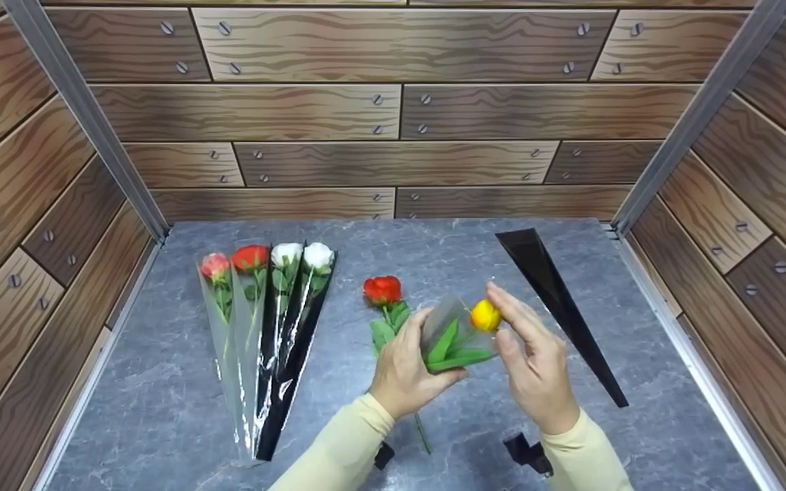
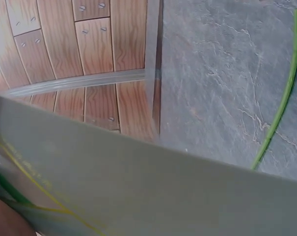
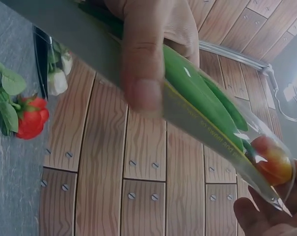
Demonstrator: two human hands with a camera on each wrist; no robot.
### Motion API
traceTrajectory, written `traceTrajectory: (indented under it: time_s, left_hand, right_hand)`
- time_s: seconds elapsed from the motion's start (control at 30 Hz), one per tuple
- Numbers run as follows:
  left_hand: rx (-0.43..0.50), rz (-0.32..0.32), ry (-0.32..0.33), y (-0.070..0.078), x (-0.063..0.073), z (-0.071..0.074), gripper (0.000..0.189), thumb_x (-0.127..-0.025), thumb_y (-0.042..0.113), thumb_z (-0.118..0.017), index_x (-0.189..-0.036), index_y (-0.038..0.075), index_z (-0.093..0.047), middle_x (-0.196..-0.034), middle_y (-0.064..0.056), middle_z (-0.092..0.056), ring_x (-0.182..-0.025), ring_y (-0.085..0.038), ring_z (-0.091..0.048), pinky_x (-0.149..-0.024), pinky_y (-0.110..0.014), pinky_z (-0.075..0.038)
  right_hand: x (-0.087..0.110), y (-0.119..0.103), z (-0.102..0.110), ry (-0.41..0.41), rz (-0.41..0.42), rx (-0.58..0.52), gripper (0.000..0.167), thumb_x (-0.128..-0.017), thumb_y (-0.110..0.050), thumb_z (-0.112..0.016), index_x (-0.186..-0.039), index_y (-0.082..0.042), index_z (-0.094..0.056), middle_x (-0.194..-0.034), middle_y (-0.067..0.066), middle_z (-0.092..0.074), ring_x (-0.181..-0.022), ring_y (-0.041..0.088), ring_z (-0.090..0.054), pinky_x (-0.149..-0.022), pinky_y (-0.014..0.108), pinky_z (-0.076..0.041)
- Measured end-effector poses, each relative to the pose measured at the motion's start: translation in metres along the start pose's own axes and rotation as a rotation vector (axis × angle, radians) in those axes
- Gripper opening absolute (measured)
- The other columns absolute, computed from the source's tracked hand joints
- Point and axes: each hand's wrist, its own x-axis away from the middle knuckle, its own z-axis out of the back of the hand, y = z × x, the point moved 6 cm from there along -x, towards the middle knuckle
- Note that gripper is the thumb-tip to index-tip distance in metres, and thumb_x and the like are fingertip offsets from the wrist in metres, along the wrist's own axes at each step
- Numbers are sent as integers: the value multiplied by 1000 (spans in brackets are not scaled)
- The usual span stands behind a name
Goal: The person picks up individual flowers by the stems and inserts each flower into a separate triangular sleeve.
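Note:
My left hand [image 1: 400, 372] grips a clear and grey flower sleeve [image 1: 438, 320] around its lower part. Inside it is a yellow tulip [image 1: 486, 316] with broad green leaves; the right wrist view shows the bloom [image 3: 272, 161] orange-red and yellow behind clear film. My right hand [image 1: 536, 368] is beside the bloom, thumb and fingers apart, fingertips close to the sleeve's open end. Whether they touch the film cannot be made out. Behind the left hand a loose red rose [image 1: 382, 290] lies on the table, its stem [image 2: 285, 98] visible in the left wrist view.
Several wrapped roses lie side by side at the left, a pink one [image 1: 215, 266], a red one [image 1: 250, 258] and white ones [image 1: 318, 256]. A flat black sleeve [image 1: 563, 307] lies at the right. Wood-patterned panels [image 1: 400, 112] wall the grey table [image 1: 161, 382] on three sides.

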Motion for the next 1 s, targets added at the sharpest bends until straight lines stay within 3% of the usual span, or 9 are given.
traceTrajectory:
  time_s: [0.13,0.37,0.6,0.77,1.0]
  left_hand:
    - [84,50,-8,0,0,4,82,-70,55,-80,-131,15,-44,-114,3,-61,-95,-9,-60,-79,-26,-50]
    - [145,73,-3,2,-1,10,48,-83,46,-72,-114,16,-52,-88,5,-60,-73,-8,-54,-63,-23,-45]
    - [152,161,-67,4,0,10,56,-79,51,-74,-117,17,-52,-94,6,-63,-77,-7,-57,-66,-25,-47]
    - [112,174,-143,5,0,6,58,-78,51,-73,-120,17,-52,-97,7,-63,-80,-7,-56,-68,-25,-45]
    - [204,186,-138,7,-1,9,53,-74,47,-79,-113,17,-60,-93,7,-68,-78,-5,-61,-66,-24,-49]
  right_hand:
    - [3,6,3,30,-48,-15,39,-88,22,-43,-126,17,-50,-130,35,-49,-125,30,-50,-103,28,-38]
    - [7,12,10,104,-102,-60,39,-91,22,-38,-128,18,-48,-130,30,-52,-123,32,-51,-99,31,-43]
    - [8,8,10,114,-44,-125,35,-89,23,-38,-123,22,-49,-126,36,-51,-120,29,-54,-96,31,-45]
    - [8,3,6,76,14,-59,35,-88,23,-42,-121,21,-51,-124,38,-51,-121,30,-54,-98,30,-43]
    - [10,5,6,87,-33,19,41,-82,26,-47,-121,17,-55,-124,31,-56,-119,31,-54,-100,28,-42]
